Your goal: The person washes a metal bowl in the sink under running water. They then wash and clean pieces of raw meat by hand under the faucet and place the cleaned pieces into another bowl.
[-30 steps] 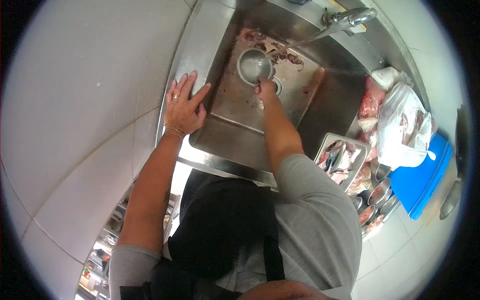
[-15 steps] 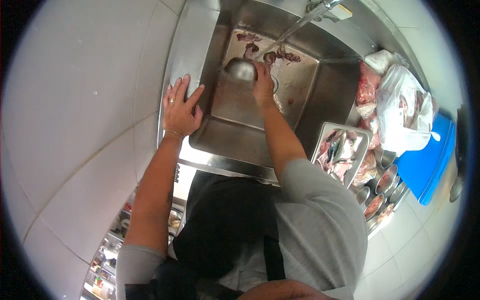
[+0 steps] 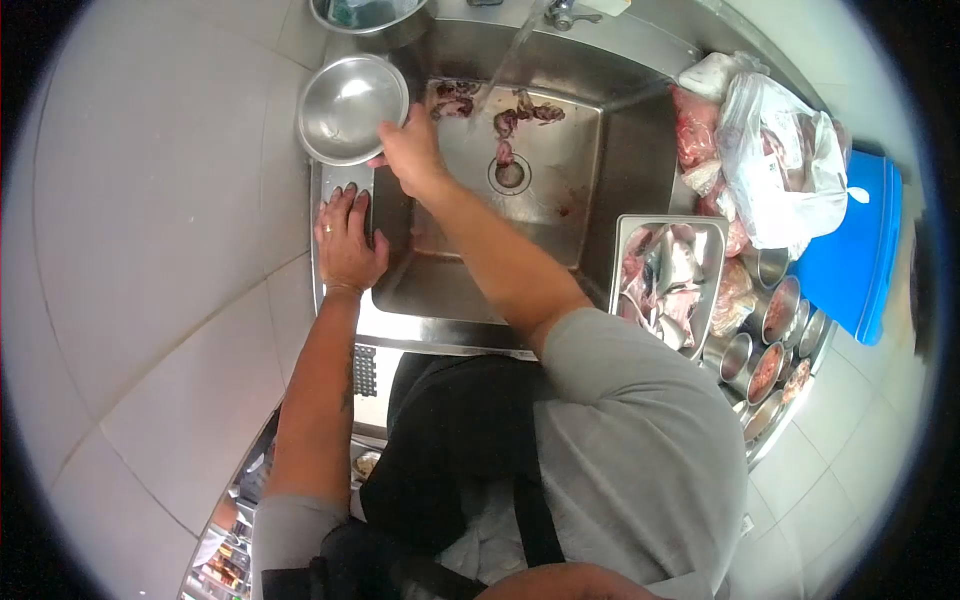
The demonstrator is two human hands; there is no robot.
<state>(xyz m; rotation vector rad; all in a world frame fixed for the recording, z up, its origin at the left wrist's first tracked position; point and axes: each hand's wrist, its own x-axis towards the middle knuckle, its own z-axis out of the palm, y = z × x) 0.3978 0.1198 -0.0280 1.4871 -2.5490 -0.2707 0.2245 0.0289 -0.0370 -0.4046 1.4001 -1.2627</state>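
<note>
Steel bowl (image 3: pixel 350 103) is gripped at its near right rim by the right hand (image 3: pixel 412 155), whose thumb and fingers are closed on the edge, and is held with its open side turned up above the left ledge (image 3: pixel 331 180) of a steel sink (image 3: pixel 565 180); whether the ledge is touched by the bowl cannot be told. The left hand (image 3: pixel 348 245) is laid palm down on that same ledge, just below the bowl in the view, with the fingers slightly parted and the thumb set away from them; nothing is held by it. A larger metal container (image 3: pixel 402 36) is seen just beyond the bowl. The sink is crossed by the right forearm, and dark meat scraps (image 3: pixel 505 124) are scattered across its floor, with a piece at the drain (image 3: pixel 509 175). A stream of water (image 3: pixel 515 55) is let down into the sink from the tap (image 3: pixel 562 14). To the right, fish pieces (image 3: pixel 680 258) are held in a metal tray (image 3: pixel 672 219), near which a white plastic bag (image 3: pixel 775 215) and bowls of minced meat (image 3: pixel 766 368) are placed.
</note>
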